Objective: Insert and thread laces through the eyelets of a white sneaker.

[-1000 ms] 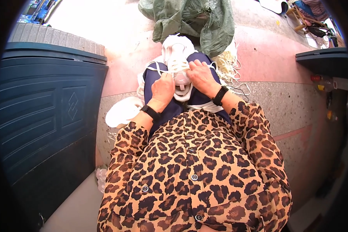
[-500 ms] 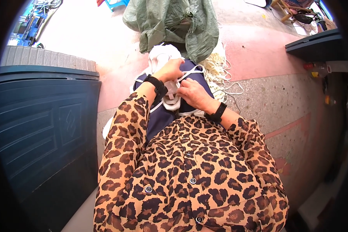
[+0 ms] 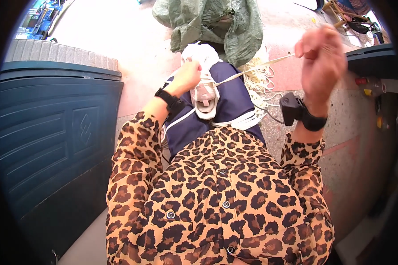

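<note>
A white shoe [image 3: 204, 92] lies on my lap, on dark blue trousers [image 3: 227, 99]. My left hand [image 3: 188, 75] presses down on the shoe's upper part and grips it. My right hand [image 3: 320, 57] is raised high to the right, fingers closed on a white lace [image 3: 252, 70] that runs taut from the shoe up to it. Both wrists carry black bands, the right one with a small black box. My leopard-print shirt fills the lower middle of the view.
A green sack [image 3: 216, 24] sits on the floor just beyond my knees, with a heap of pale cords [image 3: 258, 88] beside it. A large dark blue panelled bin [image 3: 48, 132] stands at my left. A dark ledge [image 3: 371, 55] is at right.
My right hand has left the shoe and swung up and to the right, drawing the white lace out taut. My left hand has stayed on the shoe.
</note>
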Motion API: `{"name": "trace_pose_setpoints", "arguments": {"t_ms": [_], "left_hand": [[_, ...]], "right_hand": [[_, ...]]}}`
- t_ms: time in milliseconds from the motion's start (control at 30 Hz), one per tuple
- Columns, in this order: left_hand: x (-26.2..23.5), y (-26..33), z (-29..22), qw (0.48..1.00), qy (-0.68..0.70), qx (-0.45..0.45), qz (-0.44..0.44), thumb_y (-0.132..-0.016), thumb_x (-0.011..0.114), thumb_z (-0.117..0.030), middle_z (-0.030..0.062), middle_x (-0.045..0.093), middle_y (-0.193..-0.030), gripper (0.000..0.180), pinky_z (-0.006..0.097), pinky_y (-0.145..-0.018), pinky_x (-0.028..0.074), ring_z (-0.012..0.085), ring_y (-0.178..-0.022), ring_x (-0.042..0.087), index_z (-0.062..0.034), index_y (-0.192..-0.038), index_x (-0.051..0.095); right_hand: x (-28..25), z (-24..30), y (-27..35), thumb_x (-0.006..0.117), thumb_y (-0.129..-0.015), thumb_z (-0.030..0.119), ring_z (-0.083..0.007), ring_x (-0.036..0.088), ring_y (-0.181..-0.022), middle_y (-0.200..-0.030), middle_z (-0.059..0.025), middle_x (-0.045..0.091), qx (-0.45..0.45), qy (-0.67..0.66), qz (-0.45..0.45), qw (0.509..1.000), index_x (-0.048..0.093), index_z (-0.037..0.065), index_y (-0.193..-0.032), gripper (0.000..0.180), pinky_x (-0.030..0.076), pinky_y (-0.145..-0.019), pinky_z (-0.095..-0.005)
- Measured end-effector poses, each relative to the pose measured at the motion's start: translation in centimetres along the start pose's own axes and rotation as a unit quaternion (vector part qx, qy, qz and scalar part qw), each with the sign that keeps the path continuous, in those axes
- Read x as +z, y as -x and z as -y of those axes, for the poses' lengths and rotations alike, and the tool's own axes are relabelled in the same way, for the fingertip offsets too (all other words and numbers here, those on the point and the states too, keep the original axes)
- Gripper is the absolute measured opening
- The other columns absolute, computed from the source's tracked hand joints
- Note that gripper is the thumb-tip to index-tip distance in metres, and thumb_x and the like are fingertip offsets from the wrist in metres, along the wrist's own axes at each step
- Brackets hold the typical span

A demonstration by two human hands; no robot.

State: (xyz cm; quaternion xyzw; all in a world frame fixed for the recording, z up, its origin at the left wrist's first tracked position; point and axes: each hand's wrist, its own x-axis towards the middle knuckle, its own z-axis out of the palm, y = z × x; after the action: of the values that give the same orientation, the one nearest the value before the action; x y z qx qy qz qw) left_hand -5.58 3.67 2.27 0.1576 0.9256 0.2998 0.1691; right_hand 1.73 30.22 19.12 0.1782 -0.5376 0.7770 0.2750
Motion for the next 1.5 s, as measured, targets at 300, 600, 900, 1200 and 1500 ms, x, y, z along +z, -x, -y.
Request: {"name": "trace_pose_setpoints", "arguments": {"t_ms": [300, 600, 900, 1200, 1500], "left_hand": [[-0.4, 4.4, 1.9, 0.991, 0.073, -0.082, 0.081, -0.076, 0.056, -0.008, 0.015, 0.057, -0.069, 0.014, 0.031, -0.044, 0.044, 0.0196, -0.045, 0.056, 0.0014, -0.085, 0.053], [-0.3, 5.5, 0.9, 0.974, 0.141, -0.175, 0.038, -0.079, 0.058, -0.013, 0.0121, 0.057, -0.065, 0.015, 0.027, -0.036, 0.041, 0.0143, -0.041, 0.054, 0.0022, -0.079, 0.056], [-2.3, 4.9, 2.0, 0.883, 0.423, -0.193, 0.063, -0.082, 0.054, -0.011, 0.0032, 0.056, -0.067, 0.013, 0.016, -0.03, 0.031, 0.0046, -0.037, 0.045, -0.0025, -0.092, 0.054], [-3.9, 6.6, -1.7, 0.937, 0.233, -0.176, 0.189, -0.084, 0.052, -0.015, 0.0039, 0.058, -0.073, 0.024, 0.019, -0.037, 0.039, 0.0071, -0.044, 0.05, 0.0002, -0.103, 0.054], [-9.2, 7.7, -3.2, 0.839, 0.543, -0.011, -0.023, -0.09, 0.047, -0.021, -0.0004, 0.052, -0.073, 0.019, 0.017, -0.039, 0.035, 0.0041, -0.049, 0.047, -0.0045, -0.092, 0.056]], "right_hand": [[5.2, -15.9, 13.7, 0.051, -0.081, 0.011, -0.0053, 0.049, -0.054, -0.06, 0.0012, 0.055, 0.519, 0.165, 0.215, 0.811, 0.061, 0.0, -0.077, 0.016, 0.042, -0.051, -0.023], [6.8, -19.9, 16.5, 0.043, -0.079, 0.01, -0.0277, 0.062, -0.062, -0.069, -0.017, 0.06, 0.276, 0.427, 0.31, 0.803, 0.059, 0.0, -0.083, 0.019, 0.048, -0.055, -0.0374], [5.7, -14.6, 11.1, 0.047, -0.088, 0.018, -0.0119, 0.045, -0.053, -0.062, -0.0003, 0.048, 0.48, 0.099, 0.269, 0.829, 0.054, 0.002, -0.082, 0.017, 0.039, -0.049, -0.0272], [8.2, -1.2, 0.8, 0.045, -0.092, 0.017, -0.0036, 0.031, -0.05, -0.06, 0.0058, 0.035, 0.317, -0.277, 0.218, 0.88, 0.048, 0.004, -0.091, 0.013, 0.027, -0.047, -0.0176], [1.0, -7.5, -2.1, 0.037, -0.088, 0.013, -0.0255, 0.051, -0.081, -0.081, -0.0137, 0.054, 0.308, -0.365, -0.104, 0.873, 0.049, -0.001, -0.089, 0.018, 0.043, -0.084, -0.0399]]}}
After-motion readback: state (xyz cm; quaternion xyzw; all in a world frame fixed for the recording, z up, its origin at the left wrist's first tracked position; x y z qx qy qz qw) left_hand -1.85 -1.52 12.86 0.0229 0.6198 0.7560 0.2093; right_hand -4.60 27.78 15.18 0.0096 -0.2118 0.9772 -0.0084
